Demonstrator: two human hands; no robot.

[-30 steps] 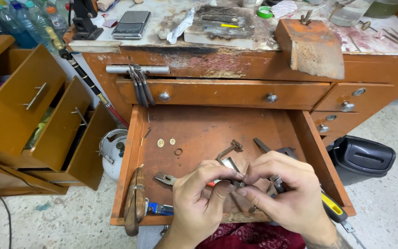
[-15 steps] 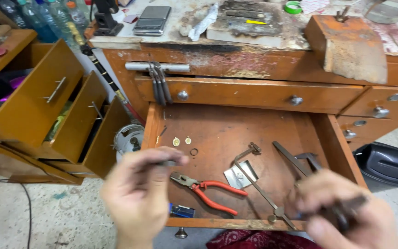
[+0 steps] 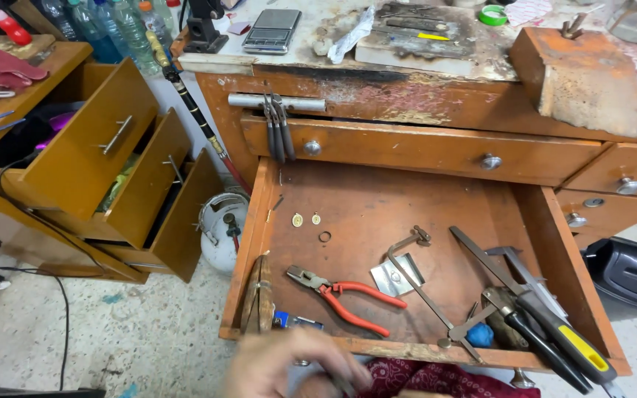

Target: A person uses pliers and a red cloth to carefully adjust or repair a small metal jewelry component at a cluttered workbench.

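Observation:
My left hand is a blurred shape at the bottom edge, just below the front lip of the open wooden drawer. Whether it holds anything I cannot tell. My right hand is out of sight. Inside the drawer lie red-handled pliers, a thin metal saw frame, a small square of sheet metal, a little ring and two tiny oval pieces. A black and yellow handled tool rests in the right corner, and a wooden-handled tool lies along the left wall.
Pliers hang from a metal bar under the worn bench top, which carries a small scale and a wooden bench block. At left a cabinet has several drawers pulled out, beside a small gas canister. A black bin stands at right.
Both hands have dropped down from over the drawer. The right hand has left the view, and the left one has slid to the bottom edge. The drawer's tools now lie uncovered.

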